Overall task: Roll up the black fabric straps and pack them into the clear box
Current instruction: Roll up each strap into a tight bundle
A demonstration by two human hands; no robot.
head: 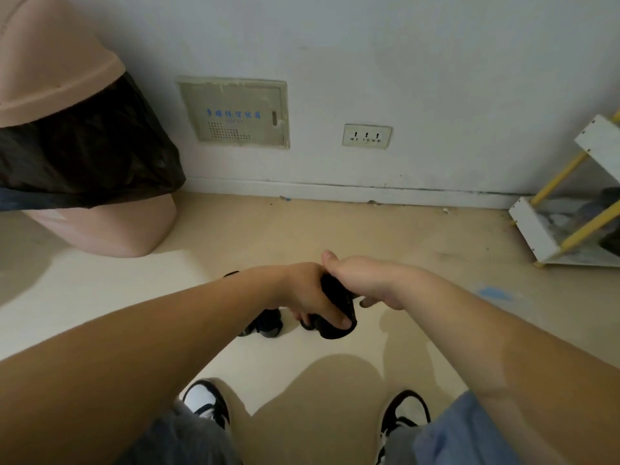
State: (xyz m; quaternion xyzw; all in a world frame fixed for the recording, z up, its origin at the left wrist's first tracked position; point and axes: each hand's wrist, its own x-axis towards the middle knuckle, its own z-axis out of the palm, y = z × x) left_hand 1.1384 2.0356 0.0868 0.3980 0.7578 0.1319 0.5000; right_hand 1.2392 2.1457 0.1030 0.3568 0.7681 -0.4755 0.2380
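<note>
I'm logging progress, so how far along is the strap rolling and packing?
Done: nothing visibly packed; no clear box is in view. In hand: left hand and right hand both hold black strap, partly bundled. To do: a dark heap on the floor, possibly more straps, and packing.

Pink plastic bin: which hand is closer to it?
Left. The left hand, gripping the black fabric strap, is right of the pink plastic bin; the right hand is farther right.
</note>
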